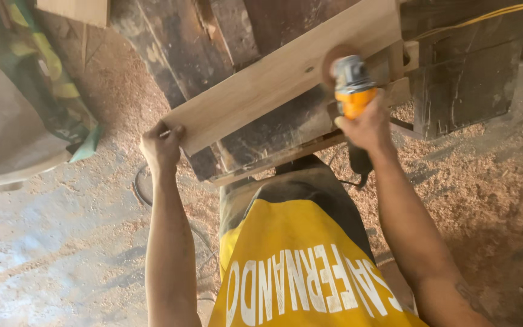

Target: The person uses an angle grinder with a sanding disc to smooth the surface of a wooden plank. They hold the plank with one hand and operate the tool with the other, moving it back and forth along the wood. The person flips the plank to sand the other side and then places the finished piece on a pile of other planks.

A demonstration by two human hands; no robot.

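Head view looks straight down on 2 bare arms at a rough workbench. Left hand (160,147) clamps its fingers over the near-left corner of a pale wooden board (273,79), which lies slanted across dark, worn planks (183,42) of the bench. Right hand (367,124) is clenched around the orange body of an angle grinder (352,91); its grey head and a blurred round disc (337,60) sit against the board's surface near the right end. A black cord (143,191) curves across the floor below the left wrist. Sawdust (116,103) lies thick on the concrete floor (43,242) on both sides of the bench. A yellow shirt (298,272) with white lettering fills the bottom middle, and camouflage-patterned cloth (49,79) hangs at the upper left
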